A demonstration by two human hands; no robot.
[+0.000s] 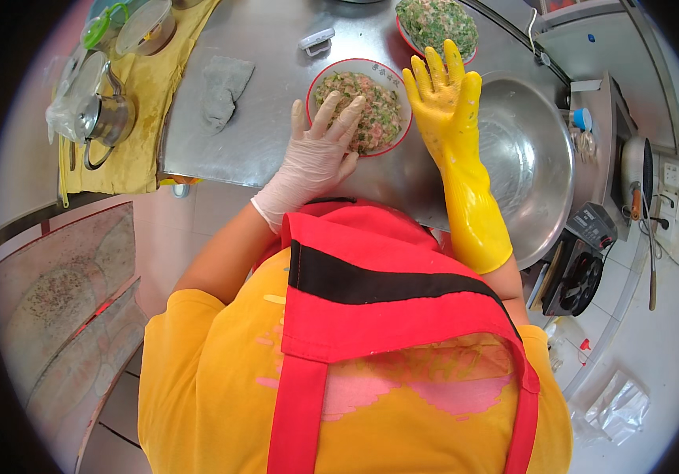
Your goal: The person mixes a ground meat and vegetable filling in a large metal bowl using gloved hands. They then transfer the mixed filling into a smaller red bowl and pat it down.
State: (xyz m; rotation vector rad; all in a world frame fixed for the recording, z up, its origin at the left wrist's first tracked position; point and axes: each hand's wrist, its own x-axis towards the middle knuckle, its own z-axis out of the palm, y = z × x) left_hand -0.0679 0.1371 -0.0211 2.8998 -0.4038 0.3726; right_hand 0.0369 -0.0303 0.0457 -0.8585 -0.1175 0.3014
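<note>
My left hand (317,153), in a thin translucent glove, spreads its fingers over the near left side of a red-rimmed bowl (314,80). Minced meat mixed with chopped greens (382,115) fills this bowl; whether my fingertips touch it I cannot tell. My right hand (443,106) wears a long yellow rubber glove and is held palm up, fingers apart, holding nothing. It is just right of the bowl, between it and a large steel basin (532,148). Beyond its fingertips stands a second red-rimmed bowl with a greener meat filling (439,23), its near edge partly hidden by the glove.
A grey cloth (225,89) and a small white plastic device (317,42) lie on the steel table (274,65). At left, a steel kettle (111,115) and a lidded plastic tub (148,29) stand on yellow cloth (153,112). An electric cooker (576,278) is beyond the basin.
</note>
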